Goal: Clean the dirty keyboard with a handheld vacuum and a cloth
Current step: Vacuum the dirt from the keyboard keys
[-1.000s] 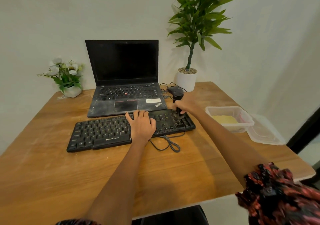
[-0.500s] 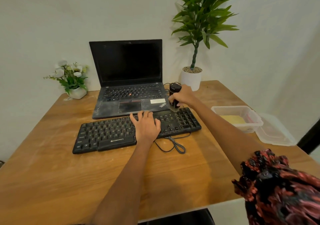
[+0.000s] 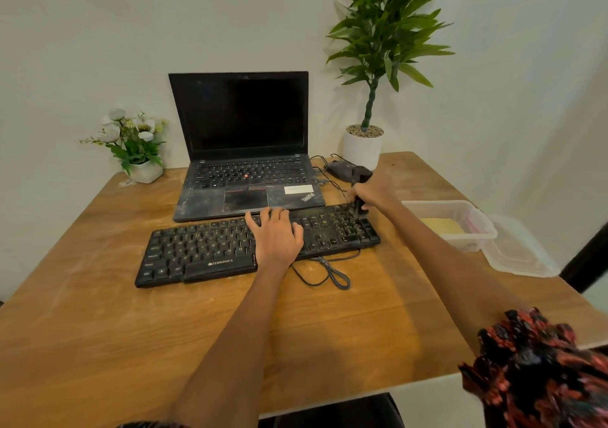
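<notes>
A dusty black keyboard (image 3: 204, 246) lies across the middle of the wooden table (image 3: 131, 329). My left hand (image 3: 276, 235) rests flat on its middle keys with the fingers spread. My right hand (image 3: 370, 194) grips a small black handheld vacuum (image 3: 359, 205) held upright, its nozzle down on the keys at the keyboard's far right corner. Most of the vacuum's body is hidden by my fingers. A yellow cloth (image 3: 442, 225) lies inside a clear plastic tub (image 3: 483, 227) at the right.
An open, dusty black laptop (image 3: 243, 164) stands just behind the keyboard. A white flower pot (image 3: 144, 171) sits back left, a tall potted plant (image 3: 363, 146) back right, with a black adapter (image 3: 339, 169) beside it. The keyboard cable (image 3: 329, 273) loops in front. The tub's lid (image 3: 523, 256) lies at the right edge.
My right hand moved the vacuum from the keyboard's right keys back toward the laptop corner, then right and down onto the far right corner keys. My left hand stayed on the keyboard.
</notes>
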